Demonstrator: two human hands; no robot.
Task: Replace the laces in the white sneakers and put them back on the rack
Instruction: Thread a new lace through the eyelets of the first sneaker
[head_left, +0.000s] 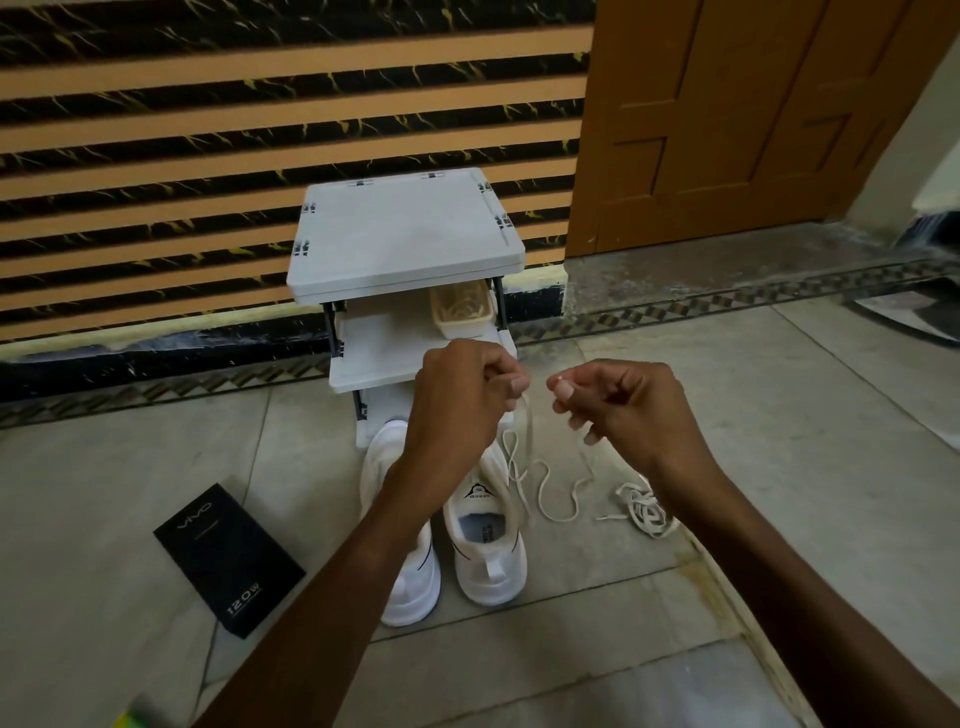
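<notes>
Above the sneakers (488, 551), lace (558, 512) between left hand (457, 395) and right hand (623, 405).

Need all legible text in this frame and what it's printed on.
"vivo": on the black box, towards its far end.
"120W": on the same box, towards its near end.
"SPEED": on the tongue of the sneaker nearer the loose laces, under a round logo.
The insole print inside that sneaker is too small to read.
</notes>
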